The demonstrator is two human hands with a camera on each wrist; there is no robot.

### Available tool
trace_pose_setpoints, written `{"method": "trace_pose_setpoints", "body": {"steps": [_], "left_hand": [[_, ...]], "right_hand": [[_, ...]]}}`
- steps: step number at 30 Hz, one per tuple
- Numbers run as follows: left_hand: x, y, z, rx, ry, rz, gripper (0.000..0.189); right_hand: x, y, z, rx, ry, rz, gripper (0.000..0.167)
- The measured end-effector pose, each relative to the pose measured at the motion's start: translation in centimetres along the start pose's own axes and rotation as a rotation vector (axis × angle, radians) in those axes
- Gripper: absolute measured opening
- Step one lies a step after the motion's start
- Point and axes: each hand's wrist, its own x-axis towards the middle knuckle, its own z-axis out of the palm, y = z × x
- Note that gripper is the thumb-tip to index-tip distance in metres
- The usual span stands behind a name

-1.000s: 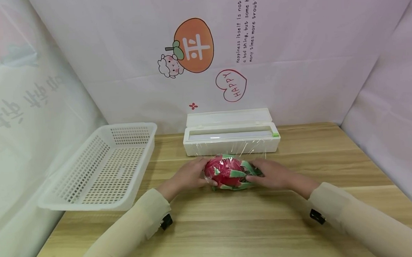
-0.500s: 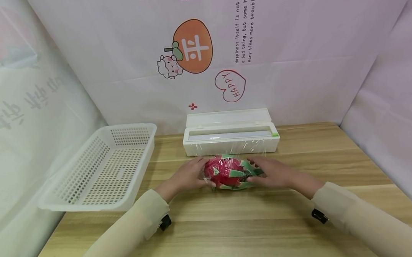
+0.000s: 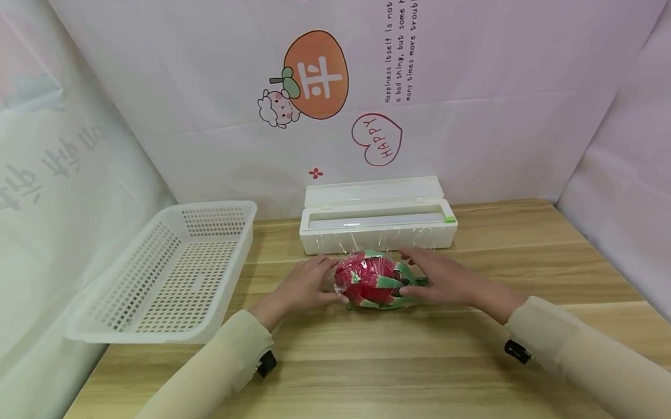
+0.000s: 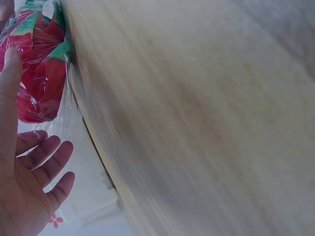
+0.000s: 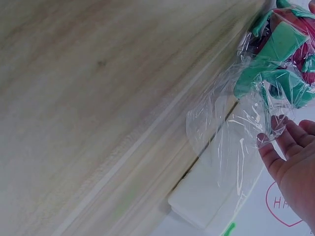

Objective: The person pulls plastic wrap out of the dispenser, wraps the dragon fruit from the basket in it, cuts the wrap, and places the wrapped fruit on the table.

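Note:
A red dragon fruit (image 3: 369,280) with green scales lies on the wooden table, covered in clear cling film (image 5: 211,128). At its left end is my left hand (image 3: 302,286); the left wrist view shows the thumb (image 4: 12,61) against the wrapped fruit and the other fingers spread, a little bent. My right hand (image 3: 448,281) is at the green right end. Its fingertips touch loose film in the right wrist view, while its thumb is hidden there. Behind the fruit stands a white cling film box (image 3: 378,239), lid raised, with film crossing its front.
To the left, a white perforated plastic basket (image 3: 224,302) sits on the table (image 3: 377,383). A printed white cloth (image 3: 478,134) hangs close behind the box, and more white cloth borders both sides.
My right fingers have lifted and straightened a little at the green end. My left fingers have eased slightly off the fruit. The fruit and box stay in place.

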Motion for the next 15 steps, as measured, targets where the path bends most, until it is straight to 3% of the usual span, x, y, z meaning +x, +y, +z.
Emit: {"method": "trace_pose_setpoints", "body": {"steps": [7,15], "left_hand": [[0.05,-0.2,-0.09,0.007,0.031,-0.012,0.087],[0.06,-0.22,-0.41,0.0,0.124,0.056,0.109]], "right_hand": [[0.15,-0.2,0.15,-0.006,-0.015,-0.014,0.084],[0.33,-0.47,0.38,-0.01,-0.028,-0.021,0.082]]}}
